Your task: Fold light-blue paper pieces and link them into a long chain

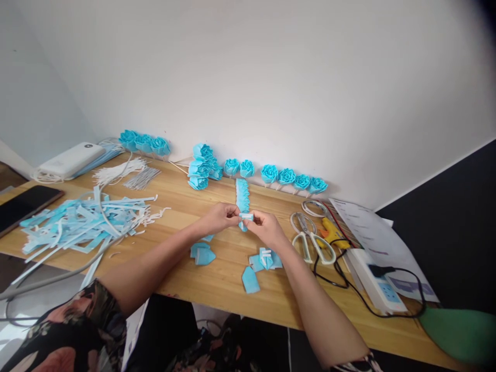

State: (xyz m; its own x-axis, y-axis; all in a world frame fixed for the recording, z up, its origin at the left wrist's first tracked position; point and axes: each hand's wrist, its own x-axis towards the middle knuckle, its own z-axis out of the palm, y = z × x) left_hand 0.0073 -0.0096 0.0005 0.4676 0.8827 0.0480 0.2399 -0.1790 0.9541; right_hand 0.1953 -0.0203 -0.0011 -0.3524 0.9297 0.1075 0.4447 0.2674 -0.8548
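Both hands meet over the middle of the wooden table. Between the fingertips of my left hand (222, 217) and my right hand (267, 227) is a small light-blue petal piece (247, 217) with a white edge, pinched from both sides. Just beyond it lies a row of overlapping blue petals (243, 192). Nearer to me, cut blue petal pieces (204, 256) rest below the left hand. A single pointed blue piece (250, 280) and a small pile with white strips on top (265, 258) lie below the right wrist.
Finished blue flowers (287, 176) line the wall. At left are a heap of blue and white scraps (77, 219), a phone (27, 204), a power bank (72, 159) and wire ties (142, 179). Scissors (314, 247), a yellow glue gun (331, 231) and a power strip (377, 283) sit right.
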